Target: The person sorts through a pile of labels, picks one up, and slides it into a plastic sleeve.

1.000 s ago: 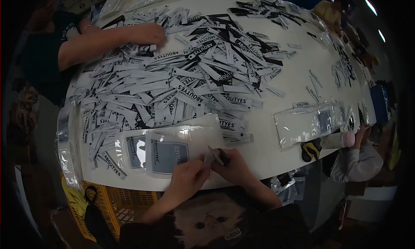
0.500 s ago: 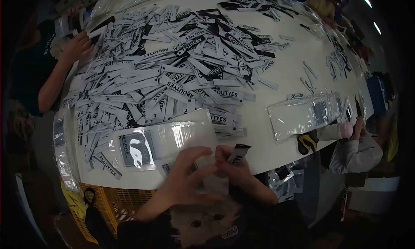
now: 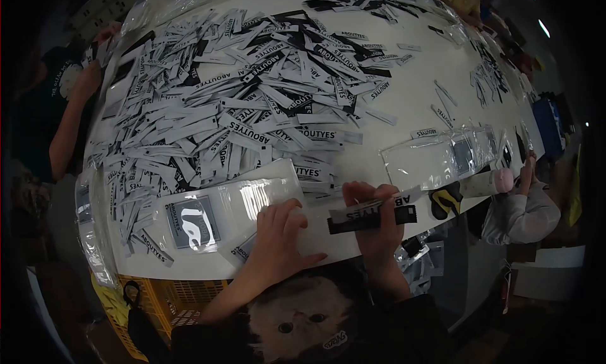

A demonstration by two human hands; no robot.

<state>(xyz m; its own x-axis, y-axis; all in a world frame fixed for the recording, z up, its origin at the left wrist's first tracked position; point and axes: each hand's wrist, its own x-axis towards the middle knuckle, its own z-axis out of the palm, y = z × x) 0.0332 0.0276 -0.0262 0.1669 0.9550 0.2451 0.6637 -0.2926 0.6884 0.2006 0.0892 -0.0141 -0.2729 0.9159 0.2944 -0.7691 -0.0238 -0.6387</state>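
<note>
My right hand (image 3: 379,228) grips a few narrow sachets, black and white (image 3: 372,216), held crosswise over the table's front edge. My left hand (image 3: 278,241) has its fingers apart and holds nothing, just right of a clear plastic bag (image 3: 233,206) with a dark printed panel. Part of a small pouch (image 3: 243,249) shows beside my left wrist. Beyond the bag, a big heap of white and black sachets (image 3: 252,105) spreads over the white table (image 3: 353,165).
More plastic bags (image 3: 435,159) lie at the right, near black and yellow scissors (image 3: 445,201) and a pink-capped bottle (image 3: 489,182). A person's arm (image 3: 72,121) is at the left, another person (image 3: 524,215) at the right. A yellow crate (image 3: 154,307) stands below.
My hands have moved apart. The right one has gone right and up with the sachets, now lying flat across it. My left fingers have left the small clear pouch they were around.
</note>
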